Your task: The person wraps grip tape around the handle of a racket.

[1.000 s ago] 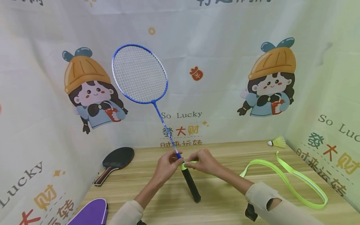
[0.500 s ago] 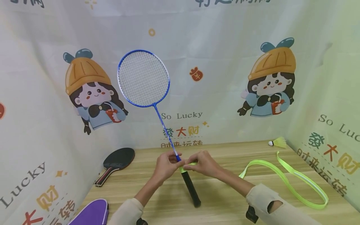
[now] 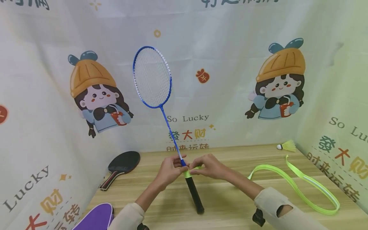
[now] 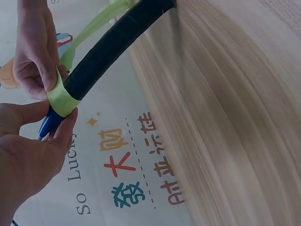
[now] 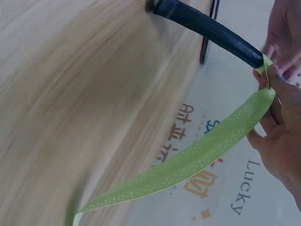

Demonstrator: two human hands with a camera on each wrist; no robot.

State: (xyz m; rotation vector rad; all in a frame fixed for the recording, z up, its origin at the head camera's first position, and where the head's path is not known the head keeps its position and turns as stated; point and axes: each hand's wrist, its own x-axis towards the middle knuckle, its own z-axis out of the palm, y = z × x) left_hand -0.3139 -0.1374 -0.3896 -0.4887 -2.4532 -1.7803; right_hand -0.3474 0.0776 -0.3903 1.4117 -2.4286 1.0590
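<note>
A blue badminton racket [image 3: 196, 195] stands tilted above the table, head up and black handle down. My left hand [image 3: 169, 172] holds it between thumb and fingers at the blue cone just above the handle. In the left wrist view, one turn of bright green overgrip tape [image 4: 64, 100] circles the handle's upper end, with left fingertips at its edge. My right hand [image 3: 212, 167] pinches the tape close beside that turn. From there the loose perforated strip [image 5: 188, 157] hangs down toward the table in the right wrist view.
The tape's far length [image 3: 290, 182] curls over the right of the wooden table [image 3: 230, 210]. A yellow shuttlecock [image 3: 287, 146] lies at the back right. On the left are a black table tennis bat [image 3: 124, 162] and a purple case [image 3: 96, 218]. Printed cloth [image 3: 230, 48] encloses the table.
The racket has turned about its shaft, so its head looks narrower, and its butt end has dropped slightly. Both hands keep nearly the same place and hold.
</note>
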